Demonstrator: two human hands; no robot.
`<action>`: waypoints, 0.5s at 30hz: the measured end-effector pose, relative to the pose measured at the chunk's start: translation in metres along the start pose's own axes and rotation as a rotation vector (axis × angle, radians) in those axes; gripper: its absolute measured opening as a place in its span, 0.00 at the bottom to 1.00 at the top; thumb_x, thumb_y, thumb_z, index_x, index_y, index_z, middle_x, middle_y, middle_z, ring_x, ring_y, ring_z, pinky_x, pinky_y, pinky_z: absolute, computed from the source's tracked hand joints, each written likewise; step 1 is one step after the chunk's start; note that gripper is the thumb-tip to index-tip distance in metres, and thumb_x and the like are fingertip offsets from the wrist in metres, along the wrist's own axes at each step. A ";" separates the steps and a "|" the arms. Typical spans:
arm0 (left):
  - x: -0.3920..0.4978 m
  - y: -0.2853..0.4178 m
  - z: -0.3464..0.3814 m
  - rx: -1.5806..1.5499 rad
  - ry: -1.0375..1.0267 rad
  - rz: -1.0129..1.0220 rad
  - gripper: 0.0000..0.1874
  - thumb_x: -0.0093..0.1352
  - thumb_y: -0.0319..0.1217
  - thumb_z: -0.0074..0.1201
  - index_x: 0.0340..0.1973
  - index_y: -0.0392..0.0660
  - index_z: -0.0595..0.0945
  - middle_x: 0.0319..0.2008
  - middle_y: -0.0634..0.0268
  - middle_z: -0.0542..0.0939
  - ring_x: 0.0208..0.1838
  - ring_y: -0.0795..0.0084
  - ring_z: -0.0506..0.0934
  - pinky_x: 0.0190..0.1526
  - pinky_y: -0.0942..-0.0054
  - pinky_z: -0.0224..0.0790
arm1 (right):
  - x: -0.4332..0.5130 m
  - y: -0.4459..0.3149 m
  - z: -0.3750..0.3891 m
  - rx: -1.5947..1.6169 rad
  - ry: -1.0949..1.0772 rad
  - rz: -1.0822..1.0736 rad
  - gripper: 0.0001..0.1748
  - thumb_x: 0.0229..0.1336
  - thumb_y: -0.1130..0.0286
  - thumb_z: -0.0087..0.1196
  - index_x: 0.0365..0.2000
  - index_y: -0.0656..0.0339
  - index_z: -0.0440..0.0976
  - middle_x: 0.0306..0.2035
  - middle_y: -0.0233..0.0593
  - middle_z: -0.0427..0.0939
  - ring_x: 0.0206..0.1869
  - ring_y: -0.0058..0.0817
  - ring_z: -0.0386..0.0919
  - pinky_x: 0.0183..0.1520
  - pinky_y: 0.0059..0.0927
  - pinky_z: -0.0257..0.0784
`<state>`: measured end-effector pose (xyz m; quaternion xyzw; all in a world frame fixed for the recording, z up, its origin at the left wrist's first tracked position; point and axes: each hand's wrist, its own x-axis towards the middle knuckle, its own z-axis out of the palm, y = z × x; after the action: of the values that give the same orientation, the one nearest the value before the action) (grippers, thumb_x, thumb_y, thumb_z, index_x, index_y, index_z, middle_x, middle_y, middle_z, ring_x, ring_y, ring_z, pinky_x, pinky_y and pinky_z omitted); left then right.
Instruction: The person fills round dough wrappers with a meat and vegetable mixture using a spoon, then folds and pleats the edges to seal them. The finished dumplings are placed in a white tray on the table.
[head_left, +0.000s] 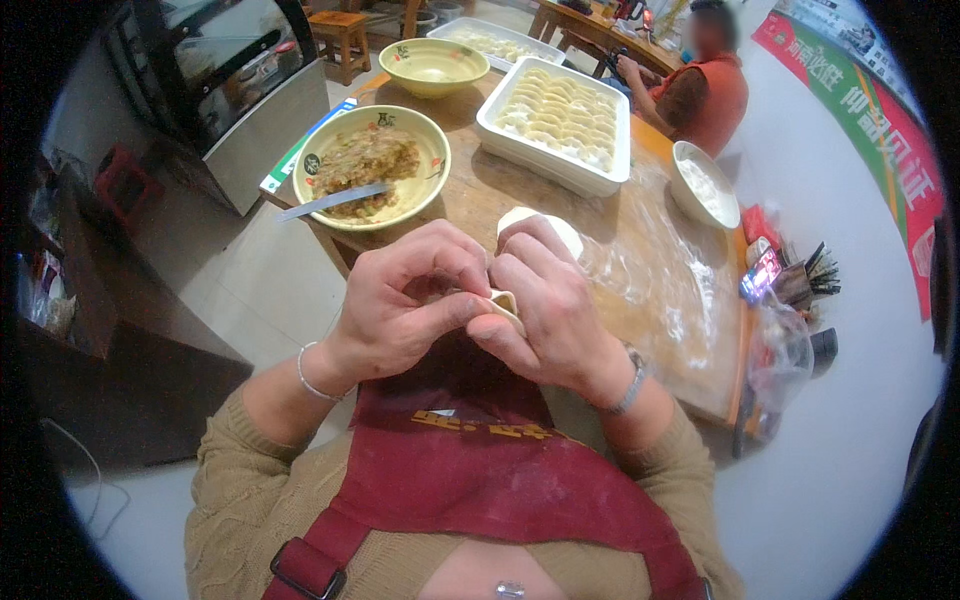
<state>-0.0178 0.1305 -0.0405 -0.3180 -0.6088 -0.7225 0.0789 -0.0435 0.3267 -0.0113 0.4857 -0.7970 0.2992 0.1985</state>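
Both hands meet over the near edge of the wooden table. My left hand (412, 300) pinches the left end of a partly folded dumpling (504, 301) between thumb and fingers. My right hand (551, 311) holds its other end, where filling shows between the dough edges. Just beyond the right hand, white dough wrappers (559, 229) lie on the table. A yellow bowl of minced filling (373, 166) stands ahead to the left, a flat metal spatula (334, 201) resting in it. Rows of folded dumplings (559, 112) fill a white plastic tray (551, 178) farther back.
An empty yellow bowl (433, 67) and another dumpling tray (495, 39) stand at the back. A bowl of flour (705, 184), a lit phone (760, 276) and a plastic bag (780, 349) are along the right edge. A person (705, 90) sits beyond the table.
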 end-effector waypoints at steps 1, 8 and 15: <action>0.000 0.002 -0.001 0.017 -0.013 -0.017 0.06 0.67 0.20 0.64 0.38 0.36 0.82 0.42 0.63 0.79 0.45 0.77 0.78 0.48 0.78 0.71 | 0.000 -0.001 0.000 0.026 -0.017 0.002 0.25 0.63 0.49 0.57 0.29 0.65 0.72 0.29 0.48 0.68 0.35 0.48 0.68 0.40 0.46 0.69; 0.004 -0.006 0.007 -0.220 0.100 -0.123 0.34 0.73 0.53 0.53 0.57 0.33 0.77 0.49 0.63 0.77 0.47 0.75 0.78 0.48 0.78 0.72 | -0.015 -0.018 0.015 0.782 0.080 0.636 0.28 0.79 0.52 0.35 0.35 0.65 0.75 0.27 0.38 0.76 0.30 0.28 0.73 0.34 0.32 0.68; 0.009 -0.015 0.005 -0.130 -0.162 -0.200 0.56 0.63 0.74 0.49 0.64 0.33 0.72 0.59 0.58 0.70 0.50 0.70 0.78 0.44 0.76 0.71 | -0.020 -0.018 0.020 1.086 0.164 0.778 0.37 0.77 0.41 0.29 0.38 0.63 0.77 0.31 0.35 0.79 0.30 0.21 0.72 0.34 0.26 0.68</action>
<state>-0.0304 0.1411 -0.0477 -0.3176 -0.5936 -0.7367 -0.0638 -0.0187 0.3199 -0.0330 0.1699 -0.6325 0.7433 -0.1362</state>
